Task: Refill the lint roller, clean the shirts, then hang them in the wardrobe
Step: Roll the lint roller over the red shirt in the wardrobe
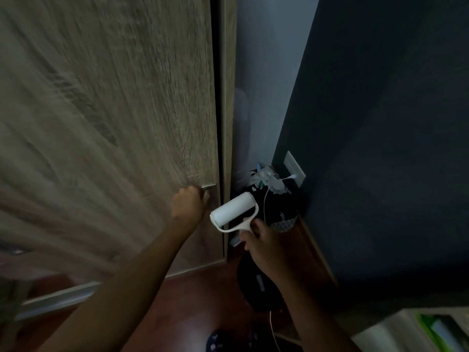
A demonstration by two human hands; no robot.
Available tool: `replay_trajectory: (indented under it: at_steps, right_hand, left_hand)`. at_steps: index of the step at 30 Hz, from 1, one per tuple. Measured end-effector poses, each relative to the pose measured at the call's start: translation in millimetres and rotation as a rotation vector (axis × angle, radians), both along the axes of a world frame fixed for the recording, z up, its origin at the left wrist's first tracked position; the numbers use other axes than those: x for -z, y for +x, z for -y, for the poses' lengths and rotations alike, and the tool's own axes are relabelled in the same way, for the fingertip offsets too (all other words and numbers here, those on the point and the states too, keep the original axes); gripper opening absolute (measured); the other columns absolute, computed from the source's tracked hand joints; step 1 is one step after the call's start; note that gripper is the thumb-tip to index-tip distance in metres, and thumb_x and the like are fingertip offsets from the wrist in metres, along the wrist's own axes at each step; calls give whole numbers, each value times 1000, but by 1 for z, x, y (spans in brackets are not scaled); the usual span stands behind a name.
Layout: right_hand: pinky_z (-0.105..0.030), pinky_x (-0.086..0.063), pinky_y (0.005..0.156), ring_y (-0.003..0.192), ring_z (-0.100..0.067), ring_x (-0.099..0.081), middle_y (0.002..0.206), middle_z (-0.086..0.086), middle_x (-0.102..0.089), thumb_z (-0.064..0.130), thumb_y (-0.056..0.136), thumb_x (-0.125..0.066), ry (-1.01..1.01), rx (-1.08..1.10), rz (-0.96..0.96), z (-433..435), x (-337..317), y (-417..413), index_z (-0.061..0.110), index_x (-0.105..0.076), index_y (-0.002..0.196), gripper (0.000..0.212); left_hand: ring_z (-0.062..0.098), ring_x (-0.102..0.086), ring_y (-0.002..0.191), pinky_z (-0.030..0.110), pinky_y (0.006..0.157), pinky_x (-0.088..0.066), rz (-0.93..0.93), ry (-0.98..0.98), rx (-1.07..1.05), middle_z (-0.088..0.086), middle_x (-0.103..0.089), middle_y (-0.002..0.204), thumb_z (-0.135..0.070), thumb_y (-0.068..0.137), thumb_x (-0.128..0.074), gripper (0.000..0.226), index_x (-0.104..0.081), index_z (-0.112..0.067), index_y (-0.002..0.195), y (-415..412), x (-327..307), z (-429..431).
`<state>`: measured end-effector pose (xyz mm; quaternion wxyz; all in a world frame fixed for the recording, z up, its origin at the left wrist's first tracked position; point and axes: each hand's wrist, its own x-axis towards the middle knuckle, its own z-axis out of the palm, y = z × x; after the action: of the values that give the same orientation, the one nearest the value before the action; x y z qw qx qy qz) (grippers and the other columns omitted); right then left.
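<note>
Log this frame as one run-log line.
left hand: gripping wardrobe door handle | right hand: holding lint roller | door: blurred | shirts: not in view

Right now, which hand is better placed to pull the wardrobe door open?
Left. The left hand is already closed at the door's handle near the wardrobe door edge, while the right hand has its grip full with the lint roller.

I see a white lint roller (232, 209), a grey-brown wood-grain wardrobe door (114, 110), a dark navy wall (380, 123) and a reddish-brown floor (193, 308).
</note>
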<state>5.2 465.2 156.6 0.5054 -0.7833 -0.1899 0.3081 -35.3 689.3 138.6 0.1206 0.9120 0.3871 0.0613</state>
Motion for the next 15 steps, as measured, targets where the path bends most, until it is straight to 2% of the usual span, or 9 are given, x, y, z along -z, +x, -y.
replay_trajectory:
  at_steps: [4, 7, 10, 12, 15]
  right_hand:
    - [-11, -44, 62, 74, -5, -62, 84, 4, -67, 19, 93, -62, 0, -10, 18, -2, 1, 8, 25, -65, 109, 17]
    - [-35, -53, 73, 79, -16, -67, 92, -5, -71, 21, 92, -63, 25, -38, 17, -6, -1, 13, 23, -65, 105, 14]
    - [-42, -56, 80, 86, -16, -69, 94, 1, -72, 27, 90, -64, 24, -101, 45, -14, -2, 15, 17, -65, 112, 24]
    - [-39, -56, 78, 82, -11, -67, 91, 3, -70, 23, 93, -64, 46, -151, 54, -21, -2, 15, 16, -66, 111, 20]
    - [-20, -46, 65, 70, -1, -59, 80, 7, -63, 20, 96, -61, 69, -227, 89, -32, -4, 10, 16, -65, 108, 13]
  left_hand:
    - [36, -68, 82, 33, 63, -43, -41, 50, -7, 16, -71, 85, -45, 97, -53, 41, -74, -13, 84, 0, 0, 0]
    - [36, -68, 82, 31, 61, -38, -66, 88, -22, 15, -72, 87, -47, 98, -51, 42, -74, -14, 87, -3, 1, 0]
    - [37, -69, 86, 33, 62, -40, -86, 122, -54, 16, -72, 91, -48, 98, -50, 42, -74, -14, 91, -9, -1, 0]
    - [38, -69, 89, 34, 65, -43, -92, 115, -89, 17, -72, 93, -46, 99, -51, 41, -74, -13, 93, -14, -3, -2]
    - [38, -69, 89, 34, 66, -44, -97, 128, -158, 17, -72, 93, -49, 98, -50, 43, -73, -13, 94, -29, -5, -8]
